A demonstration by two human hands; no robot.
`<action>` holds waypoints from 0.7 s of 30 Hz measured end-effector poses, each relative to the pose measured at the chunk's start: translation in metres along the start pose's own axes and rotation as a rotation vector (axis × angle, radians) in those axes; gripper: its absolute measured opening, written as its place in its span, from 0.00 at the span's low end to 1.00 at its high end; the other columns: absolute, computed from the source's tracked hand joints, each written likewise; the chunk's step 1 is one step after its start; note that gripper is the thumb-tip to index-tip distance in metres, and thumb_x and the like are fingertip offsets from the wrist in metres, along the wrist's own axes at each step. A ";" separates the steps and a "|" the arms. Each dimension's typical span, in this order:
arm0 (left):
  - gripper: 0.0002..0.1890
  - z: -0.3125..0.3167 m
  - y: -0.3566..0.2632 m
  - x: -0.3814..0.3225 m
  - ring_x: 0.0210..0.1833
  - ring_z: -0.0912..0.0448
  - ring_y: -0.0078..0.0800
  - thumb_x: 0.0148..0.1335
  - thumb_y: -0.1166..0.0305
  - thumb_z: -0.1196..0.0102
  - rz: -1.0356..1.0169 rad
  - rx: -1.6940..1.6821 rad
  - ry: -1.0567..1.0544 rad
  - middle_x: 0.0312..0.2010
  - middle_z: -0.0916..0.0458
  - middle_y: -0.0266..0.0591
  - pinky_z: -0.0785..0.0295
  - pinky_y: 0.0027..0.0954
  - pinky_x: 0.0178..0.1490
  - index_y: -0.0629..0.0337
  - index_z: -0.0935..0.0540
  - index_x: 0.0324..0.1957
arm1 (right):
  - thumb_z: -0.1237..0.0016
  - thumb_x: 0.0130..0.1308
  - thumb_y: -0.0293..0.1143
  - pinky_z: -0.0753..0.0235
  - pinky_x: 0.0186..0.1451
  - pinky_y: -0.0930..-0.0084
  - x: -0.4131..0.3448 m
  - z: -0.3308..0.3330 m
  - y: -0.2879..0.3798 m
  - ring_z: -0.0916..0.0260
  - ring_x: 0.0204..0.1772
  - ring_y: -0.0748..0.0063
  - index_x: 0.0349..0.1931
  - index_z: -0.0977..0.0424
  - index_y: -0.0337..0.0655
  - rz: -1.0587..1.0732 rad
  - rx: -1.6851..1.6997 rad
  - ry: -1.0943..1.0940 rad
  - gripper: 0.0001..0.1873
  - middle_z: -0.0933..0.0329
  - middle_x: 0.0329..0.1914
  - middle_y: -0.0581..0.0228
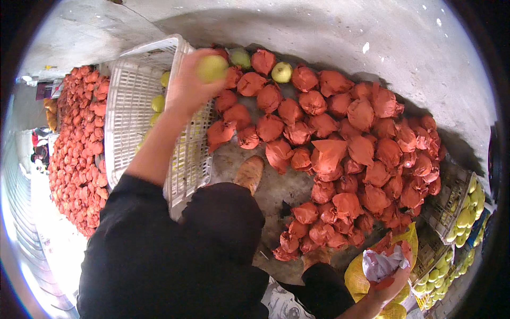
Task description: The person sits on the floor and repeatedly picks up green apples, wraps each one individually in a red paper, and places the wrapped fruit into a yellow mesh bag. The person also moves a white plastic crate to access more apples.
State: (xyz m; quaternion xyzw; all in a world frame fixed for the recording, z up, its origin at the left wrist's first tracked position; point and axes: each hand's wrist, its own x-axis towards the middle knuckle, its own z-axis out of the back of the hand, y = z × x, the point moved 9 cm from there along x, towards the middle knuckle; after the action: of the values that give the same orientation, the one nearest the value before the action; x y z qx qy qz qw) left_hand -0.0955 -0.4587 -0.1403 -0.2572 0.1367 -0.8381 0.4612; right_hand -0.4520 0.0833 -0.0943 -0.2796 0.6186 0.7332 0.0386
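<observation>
My left hand (189,85), blurred, holds a round yellow-green fruit (212,68) over the near rim of a white slatted plastic crate (109,131). Similar fruit (157,103) lies inside the crate. At the lower right, my right hand (392,285) grips a crumpled red paper wrapper with a pale inner layer (383,264), above a yellow mesh sack (358,275). Between the hands, many fruits in red paper wrappers (360,149) cover the floor. A bare fruit (282,72) and a greener one (240,59) sit among them by the wall.
A large heap of red-wrapped fruit (81,147) stands beyond the crate at the left. Crates of bare green fruit (464,215) line the right side. A concrete wall (318,36) runs behind the wrapped fruit. My brown shoe (250,173) is near the crate.
</observation>
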 end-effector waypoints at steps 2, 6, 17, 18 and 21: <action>0.33 0.098 0.046 -0.009 0.56 0.25 0.40 0.45 0.64 0.31 0.129 0.058 -0.176 0.53 0.25 0.47 0.30 0.38 0.60 0.53 0.25 0.56 | 0.58 0.67 0.49 0.17 0.46 0.59 0.004 0.009 0.001 0.25 0.51 0.56 0.63 0.37 0.35 0.008 -0.005 -0.054 0.31 0.30 0.55 0.54; 0.27 0.156 0.123 -0.036 0.54 0.23 0.46 0.47 0.64 0.35 0.449 0.498 0.117 0.50 0.21 0.53 0.29 0.42 0.59 0.56 0.21 0.53 | 0.57 0.67 0.49 0.17 0.46 0.60 0.008 -0.003 0.007 0.25 0.50 0.55 0.62 0.36 0.33 0.050 -0.058 0.032 0.32 0.31 0.55 0.52; 0.29 -0.283 -0.045 0.054 0.61 0.29 0.50 0.56 0.69 0.44 -0.276 0.313 0.615 0.65 0.33 0.53 0.29 0.48 0.61 0.62 0.31 0.61 | 0.55 0.65 0.49 0.16 0.45 0.60 0.015 0.012 -0.001 0.24 0.51 0.55 0.62 0.36 0.32 0.013 -0.136 -0.002 0.33 0.30 0.56 0.52; 0.29 -0.305 -0.037 0.054 0.62 0.30 0.50 0.55 0.69 0.43 -0.230 0.349 0.630 0.65 0.33 0.53 0.29 0.49 0.61 0.61 0.31 0.61 | 0.55 0.65 0.49 0.16 0.45 0.60 0.016 0.018 -0.002 0.24 0.51 0.55 0.62 0.36 0.32 0.009 -0.157 -0.019 0.33 0.30 0.56 0.51; 0.30 -0.326 -0.024 0.046 0.63 0.30 0.52 0.54 0.68 0.41 -0.128 0.420 0.680 0.63 0.33 0.52 0.29 0.52 0.61 0.57 0.32 0.60 | 0.55 0.65 0.49 0.17 0.45 0.60 0.015 0.035 -0.002 0.24 0.51 0.55 0.62 0.36 0.32 0.018 -0.168 -0.088 0.33 0.30 0.56 0.51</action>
State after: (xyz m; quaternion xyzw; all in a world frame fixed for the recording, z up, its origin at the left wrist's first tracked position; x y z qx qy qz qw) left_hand -0.3138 -0.4875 -0.3858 0.1264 0.0910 -0.9122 0.3790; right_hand -0.4765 0.1123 -0.1002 -0.2439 0.5551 0.7944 0.0356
